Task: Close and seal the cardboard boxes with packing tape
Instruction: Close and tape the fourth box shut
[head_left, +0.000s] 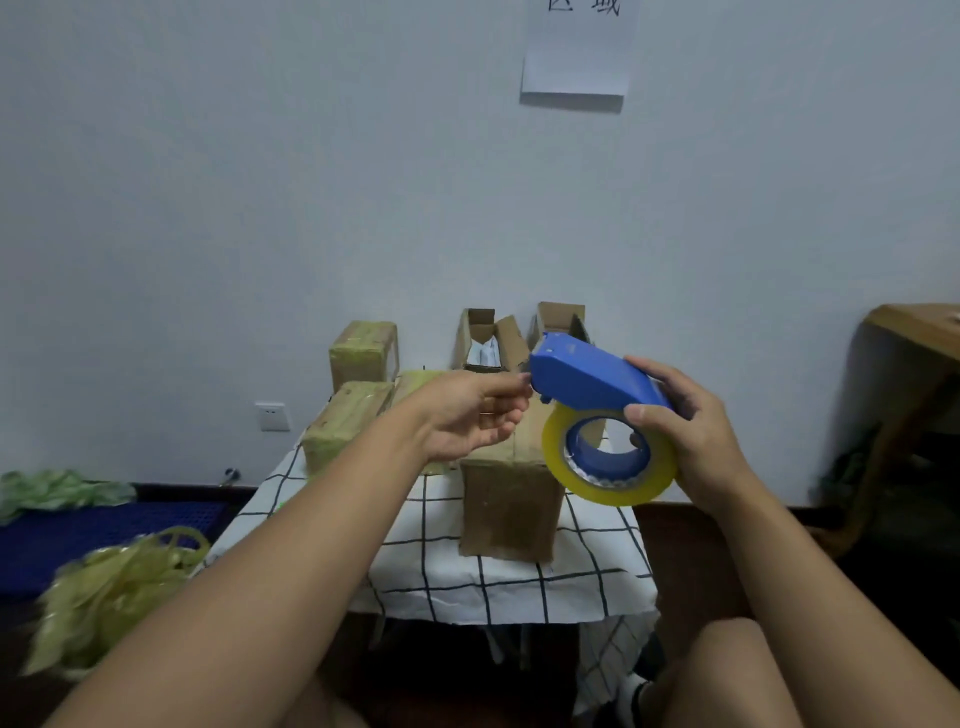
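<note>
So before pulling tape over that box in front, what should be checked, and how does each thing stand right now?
1. Blue plastic tape dispenser gripped by right hand: ok.
2. Yellowish roll of packing tape seated on it: ok.
3. Left hand at the dispenser's mouth holding the tape end: cannot tell.
4. Nearest brown cardboard box flaps closed: ok.
5. Two open cardboard boxes at the back closed: not ok.

Count on and around the table: six boxes in all. Three taped boxes on the left, one closed box in front, two open boxes at the back. One tape dispenser with one roll. Two hands. One wall sheet, one socket.
</note>
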